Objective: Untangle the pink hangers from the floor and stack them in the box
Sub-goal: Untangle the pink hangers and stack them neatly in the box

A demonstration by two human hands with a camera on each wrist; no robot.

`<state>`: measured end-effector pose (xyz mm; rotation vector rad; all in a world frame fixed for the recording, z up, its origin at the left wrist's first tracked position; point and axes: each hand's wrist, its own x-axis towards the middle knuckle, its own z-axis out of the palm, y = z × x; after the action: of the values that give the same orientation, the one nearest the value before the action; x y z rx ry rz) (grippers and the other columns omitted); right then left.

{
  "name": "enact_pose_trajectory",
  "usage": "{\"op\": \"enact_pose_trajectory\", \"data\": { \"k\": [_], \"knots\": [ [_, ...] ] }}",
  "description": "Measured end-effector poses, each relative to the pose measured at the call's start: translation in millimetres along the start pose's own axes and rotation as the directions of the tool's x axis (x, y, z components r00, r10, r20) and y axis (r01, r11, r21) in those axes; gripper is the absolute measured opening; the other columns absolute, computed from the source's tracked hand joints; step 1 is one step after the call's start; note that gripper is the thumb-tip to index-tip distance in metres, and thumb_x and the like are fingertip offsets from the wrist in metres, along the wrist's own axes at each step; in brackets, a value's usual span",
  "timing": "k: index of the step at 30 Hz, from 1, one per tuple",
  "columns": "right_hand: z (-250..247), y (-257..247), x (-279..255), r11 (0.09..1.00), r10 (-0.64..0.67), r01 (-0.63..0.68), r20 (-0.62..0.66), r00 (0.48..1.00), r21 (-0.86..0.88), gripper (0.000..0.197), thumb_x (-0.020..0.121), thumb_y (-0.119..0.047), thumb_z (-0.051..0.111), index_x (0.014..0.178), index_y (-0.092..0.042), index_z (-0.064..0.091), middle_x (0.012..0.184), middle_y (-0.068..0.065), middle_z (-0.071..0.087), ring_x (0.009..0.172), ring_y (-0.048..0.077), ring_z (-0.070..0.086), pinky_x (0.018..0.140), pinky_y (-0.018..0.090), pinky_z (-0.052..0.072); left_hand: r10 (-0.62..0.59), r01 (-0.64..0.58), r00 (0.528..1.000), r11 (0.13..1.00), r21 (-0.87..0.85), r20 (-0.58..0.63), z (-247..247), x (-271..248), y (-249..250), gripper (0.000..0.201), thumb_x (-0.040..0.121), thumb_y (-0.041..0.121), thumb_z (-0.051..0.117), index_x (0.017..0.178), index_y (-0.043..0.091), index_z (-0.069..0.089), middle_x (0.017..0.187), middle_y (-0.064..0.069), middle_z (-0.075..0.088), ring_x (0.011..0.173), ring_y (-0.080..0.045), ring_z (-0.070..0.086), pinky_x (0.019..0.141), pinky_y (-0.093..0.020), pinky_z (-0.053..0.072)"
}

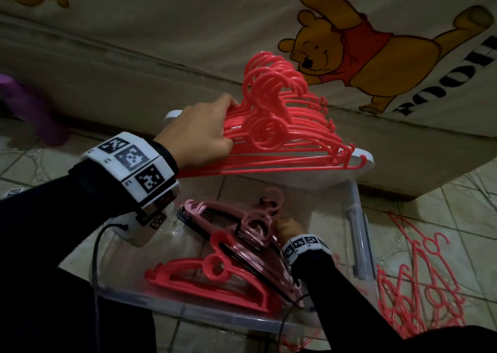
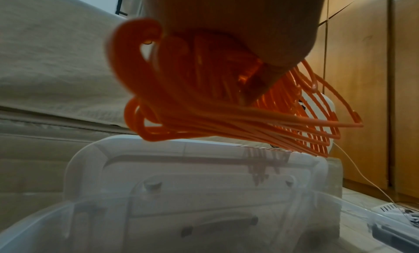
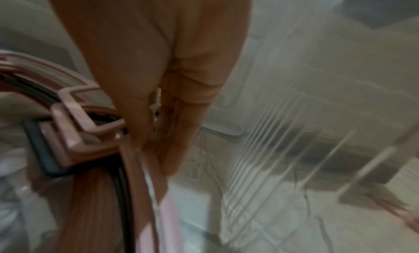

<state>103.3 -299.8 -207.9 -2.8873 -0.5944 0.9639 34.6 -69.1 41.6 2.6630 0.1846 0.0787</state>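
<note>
You are working at the stacking step, kneeling over the clear plastic box (image 1: 357,247) on the tiled floor. Your left hand (image 1: 199,132) is gripping a thick bundle of pink hangers (image 1: 282,137) by one shoulder end, fingers curled round them, holding it above the box's far end. Your right hand (image 1: 287,227) is down inside the box, fingers resting against the stacked hangers (image 1: 242,256) already lying there; whether it is truly pinching one I cannot tell. More tangled hangers (image 1: 419,293) are lying on the floor just right of the box. Next, you will likely need to lower the bundle flat, hooks aligned with the stack.
</note>
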Motion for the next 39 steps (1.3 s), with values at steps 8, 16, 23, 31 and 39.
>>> {"op": "enact_pose_trajectory", "data": {
  "k": [8,16,23,31,39],
  "knots": [
    [-1,-7,-21,0.992,-0.125,0.126,0.046,0.991,-0.015,0.040,0.086,-0.030,0.060,0.122,-0.013,0.060,0.125,0.011,0.060,0.119,0.026,0.055,0.101,0.028,0.036,0.041,-0.042,0.999,0.999,-0.020,-0.013,3,4,-2,0.058,0.063,0.033,0.047,0.120,0.025,0.044,0.081,0.004,0.054,0.080,-0.028,0.056,0.076,-0.038,0.046],
    [-12,-21,-41,0.985,-0.162,0.161,-0.014,0.987,-0.055,0.059,0.089,-0.065,0.031,0.133,-0.028,0.045,0.132,0.006,0.055,0.122,0.024,0.051,0.108,0.032,0.035,0.103,-0.102,0.994,0.993,-0.052,0.024,4,5,-6,0.046,0.072,0.016,0.059,0.115,0.023,0.047,0.082,0.006,0.055,0.073,-0.022,0.052,0.070,-0.031,0.036],
    [-105,28,-51,0.972,0.065,-0.026,-0.158,0.985,0.235,0.026,0.093,-0.006,0.052,0.116,0.003,0.060,0.120,0.024,0.061,0.111,0.038,0.058,0.090,0.036,0.047,0.108,-0.108,0.985,0.994,-0.005,0.137,-9,-2,-10,0.065,0.056,0.033,0.046,0.120,0.026,0.049,0.092,0.006,0.060,0.087,-0.022,0.059,0.080,-0.035,0.047],
    [-176,6,-113,0.552,0.023,0.392,-0.484,0.875,0.736,0.035,0.093,-0.034,0.052,0.118,-0.010,0.057,0.121,0.010,0.063,0.103,0.019,0.062,0.089,0.040,0.050,0.078,-0.090,0.968,0.995,0.043,0.237,-23,-9,-16,0.041,0.066,0.024,0.056,0.106,0.017,0.052,0.094,-0.004,0.062,0.084,-0.027,0.059,0.069,-0.030,0.042],
    [-163,-40,-153,0.883,-0.419,0.468,-0.426,0.802,0.014,0.111,0.063,-0.067,0.069,0.148,-0.026,0.011,0.157,0.001,0.015,0.145,0.018,0.011,0.117,0.043,0.011,0.108,-0.180,0.922,0.970,0.165,0.373,-10,-20,-8,0.018,0.069,0.028,0.059,0.082,0.027,0.046,0.079,0.009,0.056,0.076,-0.017,0.055,0.064,-0.024,0.035]
  ]
}}
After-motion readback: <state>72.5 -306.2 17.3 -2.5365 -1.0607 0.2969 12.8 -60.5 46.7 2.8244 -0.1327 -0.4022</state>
